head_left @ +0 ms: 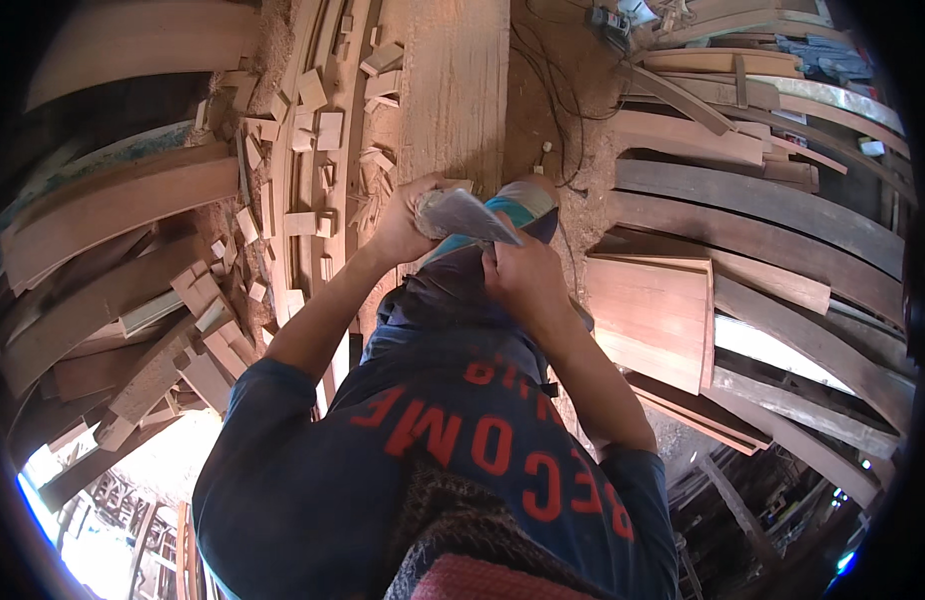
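Both my hands are closed on a flat grey piece [468, 214] in front of my lap. It looks like metal or clouded plastic, broad at the left and narrowing to a point at the right; its exact kind cannot be made out. My left hand [407, 222] grips its broad end, fingers partly hidden behind it. My right hand [528, 278] holds it near the narrow end, thumb against its lower edge. Under it are my knee and the teal-and-grey cloth [531, 212] over it. Beyond lies a long pale wooden plank [455, 90].
Small wood offcuts [313, 90] lie scattered over long strips at the left. Curved boards [113, 205] pile up farther left, and dark curved planks [753, 195] at the right. A wide panel [648, 310] rests by my right side. Black cables [558, 85] and a power tool [608, 22] lie ahead.
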Tool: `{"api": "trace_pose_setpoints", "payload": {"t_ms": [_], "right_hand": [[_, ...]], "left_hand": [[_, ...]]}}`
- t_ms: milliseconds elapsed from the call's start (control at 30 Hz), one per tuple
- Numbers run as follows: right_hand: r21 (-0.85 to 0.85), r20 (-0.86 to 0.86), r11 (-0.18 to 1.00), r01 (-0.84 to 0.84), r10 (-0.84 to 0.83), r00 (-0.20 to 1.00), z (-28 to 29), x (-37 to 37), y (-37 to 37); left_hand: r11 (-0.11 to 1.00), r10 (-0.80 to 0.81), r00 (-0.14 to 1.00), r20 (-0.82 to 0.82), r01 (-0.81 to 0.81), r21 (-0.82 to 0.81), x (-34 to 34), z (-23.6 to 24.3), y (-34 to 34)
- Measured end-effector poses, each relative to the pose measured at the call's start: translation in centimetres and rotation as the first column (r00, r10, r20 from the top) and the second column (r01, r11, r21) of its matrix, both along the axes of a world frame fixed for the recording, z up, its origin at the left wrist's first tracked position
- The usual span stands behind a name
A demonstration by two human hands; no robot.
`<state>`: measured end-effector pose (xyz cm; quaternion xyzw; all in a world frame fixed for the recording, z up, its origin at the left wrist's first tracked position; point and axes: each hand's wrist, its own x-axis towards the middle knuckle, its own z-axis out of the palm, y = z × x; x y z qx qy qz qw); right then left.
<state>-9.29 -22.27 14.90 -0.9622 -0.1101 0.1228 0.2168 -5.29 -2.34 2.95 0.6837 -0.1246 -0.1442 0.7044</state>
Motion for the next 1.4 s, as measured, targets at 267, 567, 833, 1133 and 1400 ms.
{"api": "trace_pose_setpoints", "payload": {"t_ms": [267,567,833,1133,1400], "right_hand": [[0.261,0.089,0.964,0.059,-0.085,0.992,3.1,-1.7,1.3],[0.007,-0.234,0.99,0.142,-0.136,0.963,-0.2,-2.4,-2.3],[0.077,-0.331,0.904,0.42,-0.374,0.866,0.2,-2.0,-3.9],[0.288,0.015,0.938,0.191,-0.204,0.979,3.1,1.6,-2.2],[0.061,-0.19,0.996,0.066,-0.053,0.98,0.3,1.8,-1.0]], "left_hand": [[0.991,-0.02,0.999,0.038,0.014,0.131,-1.9,-1.5,0.1],[0.846,0.521,0.81,-0.27,-0.533,0.032,3.2,-2.2,2.7],[0.981,0.189,0.966,-0.178,-0.179,0.07,3.5,-0.2,3.2],[0.998,0.04,0.995,-0.088,-0.034,0.058,3.0,0.4,2.4],[0.97,0.23,0.972,-0.044,-0.232,-0.073,1.8,-0.9,0.4]]}}
